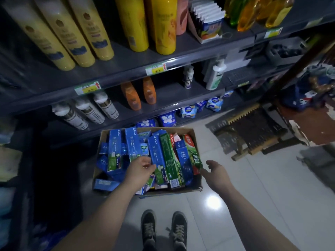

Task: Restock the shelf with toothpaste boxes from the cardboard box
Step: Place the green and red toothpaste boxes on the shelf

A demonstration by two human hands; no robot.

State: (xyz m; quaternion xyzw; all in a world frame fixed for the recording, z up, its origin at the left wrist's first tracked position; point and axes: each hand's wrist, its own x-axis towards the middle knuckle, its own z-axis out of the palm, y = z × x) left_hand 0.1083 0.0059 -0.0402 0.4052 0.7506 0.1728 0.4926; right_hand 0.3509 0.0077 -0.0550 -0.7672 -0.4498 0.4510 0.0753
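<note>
The left grip (140, 169) is held inside the box (183, 130), its fingers (146, 161) curled against the left edge of a blue carton (156, 153). Whether that carton is pinched or only touched cannot be told, since the fingertips are partly hidden by the back of the hand. The right grip (215, 174) is held just outside the box's near right corner, spread loosely with nothing in it. Whether its fingertips touch the cardboard cannot be made out.

The toothpaste cartons (132, 145) are piled loosely in the box, directly beyond and beneath the left grip. Most are blue. A green one (168, 158) and a red one (192, 151) lie between the two grips. The lower cartons are covered by the upper ones, and the print is too small to be read. Part of the box's near wall is hidden by the left forearm.

The shelf (126, 60) is seen beyond both grips, stocked with yellow bottles (85, 29), orange bottles (138, 96) and white ones (98, 109). Its lowest level, left of the left grip, is lost in darkness. The bottles on top are cut off by the frame.

Right of the right grip, a low slatted thing (253, 131) lies on the floor (262, 205), too dim to be identified. Two shoes (164, 229) are seen below the grips.
</note>
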